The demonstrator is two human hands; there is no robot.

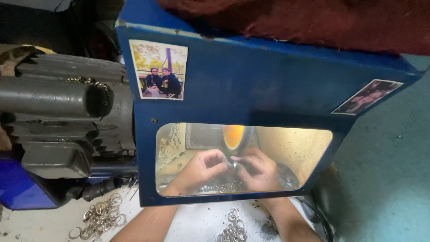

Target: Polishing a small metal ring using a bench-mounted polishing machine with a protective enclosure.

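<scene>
The head view looks down through the clear window of a blue guard box, behind which the left hand and the right hand meet, fingers pinched together on a small metal ring held just below the orange polishing wheel. More rings lie in a heap inside the box under the hands, and two loose piles sit on the pale bench, one at the lower left and one between the forearms. A grey motor stands to the left of the box, and two photographs are stuck to the blue panel.
</scene>
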